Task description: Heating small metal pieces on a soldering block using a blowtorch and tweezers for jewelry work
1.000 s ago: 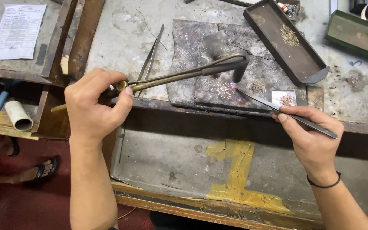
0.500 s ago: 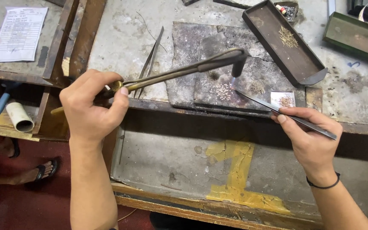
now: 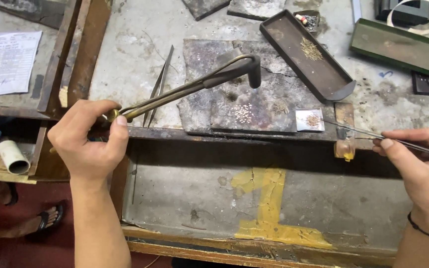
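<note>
Head view: the left hand [image 3: 88, 144] closes its grip around the brass torch [image 3: 184, 89], nozzle hanging above the dark soldering slab [image 3: 214, 106]. The right hand [image 3: 423, 168] pinches long tweezers [image 3: 353, 131], tips just right of the slab. Best kept steady, nozzle low over the tiny pieces [image 3: 244, 113].

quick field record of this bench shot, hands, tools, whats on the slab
left hand: grips the brass torch, nozzle pointing down over the slab
right hand: holds long tweezers, tips by the small white dish
slab: dark, cracked, with a cluster of tiny pale pieces
tray: dark, oblong, holds a bit of fine wire
spare tweezers: lying left of the slab
</note>
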